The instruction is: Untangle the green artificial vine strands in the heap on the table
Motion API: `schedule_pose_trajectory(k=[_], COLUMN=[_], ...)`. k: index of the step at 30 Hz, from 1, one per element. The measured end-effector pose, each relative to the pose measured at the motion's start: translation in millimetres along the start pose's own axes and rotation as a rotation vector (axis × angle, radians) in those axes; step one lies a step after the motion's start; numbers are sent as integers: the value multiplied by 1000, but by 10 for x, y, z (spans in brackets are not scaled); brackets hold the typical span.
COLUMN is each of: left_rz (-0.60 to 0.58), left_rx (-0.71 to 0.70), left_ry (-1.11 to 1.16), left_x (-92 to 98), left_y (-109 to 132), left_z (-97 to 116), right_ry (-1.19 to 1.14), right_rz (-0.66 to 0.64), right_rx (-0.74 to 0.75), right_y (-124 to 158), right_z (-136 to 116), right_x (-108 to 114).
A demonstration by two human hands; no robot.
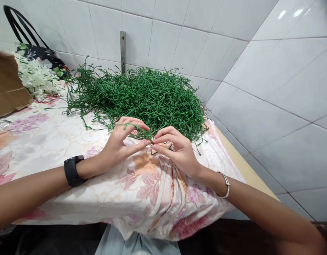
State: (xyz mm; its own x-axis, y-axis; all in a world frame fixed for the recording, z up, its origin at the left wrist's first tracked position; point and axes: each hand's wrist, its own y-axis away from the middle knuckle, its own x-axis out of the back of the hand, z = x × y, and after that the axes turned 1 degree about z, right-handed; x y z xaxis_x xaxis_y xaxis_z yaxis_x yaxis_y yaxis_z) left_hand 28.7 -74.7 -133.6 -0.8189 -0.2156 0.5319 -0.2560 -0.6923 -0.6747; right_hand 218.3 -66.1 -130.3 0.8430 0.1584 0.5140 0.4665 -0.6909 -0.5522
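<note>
A large tangled heap of thin green artificial flower stems (152, 95) covers the back of the table. Just in front of it, my left hand (126, 138) pinches a green stem between thumb and fingertips; part of the stem trails over the back of its fingers. Fingertip to fingertip with it, my right hand (179, 150) is closed on the same spot, thumb against fingers, apparently on the other part of that stem. The exact grip point is small and partly hidden by the fingers.
A floral cloth (57, 141) covers the table, bunched at the front edge. At left are white artificial flowers (38, 76), a brown cardboard piece (9, 81) and a black floral bag (43, 55). Tiled walls (163, 39) border the back and right. A metal bracket (123, 49) stands behind the heap.
</note>
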Motion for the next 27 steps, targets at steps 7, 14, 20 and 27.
schedule_pose_trajectory(k=[7, 14, 20, 27], left_rz=[-69, -118, -112, -97], left_rx=[-28, 15, 11, -31], left_ry=[22, 40, 2, -43], left_x=[-14, 3, -1, -2], left_y=[-10, 14, 23, -3], left_z=[-37, -21, -28, -23], right_ry=[158, 186, 154, 233], right_rz=[78, 0, -16, 6], right_rx=[57, 152, 156, 284], right_y=[11, 12, 28, 34], right_z=[-16, -48, -55, -11], right_x=[20, 36, 30, 27])
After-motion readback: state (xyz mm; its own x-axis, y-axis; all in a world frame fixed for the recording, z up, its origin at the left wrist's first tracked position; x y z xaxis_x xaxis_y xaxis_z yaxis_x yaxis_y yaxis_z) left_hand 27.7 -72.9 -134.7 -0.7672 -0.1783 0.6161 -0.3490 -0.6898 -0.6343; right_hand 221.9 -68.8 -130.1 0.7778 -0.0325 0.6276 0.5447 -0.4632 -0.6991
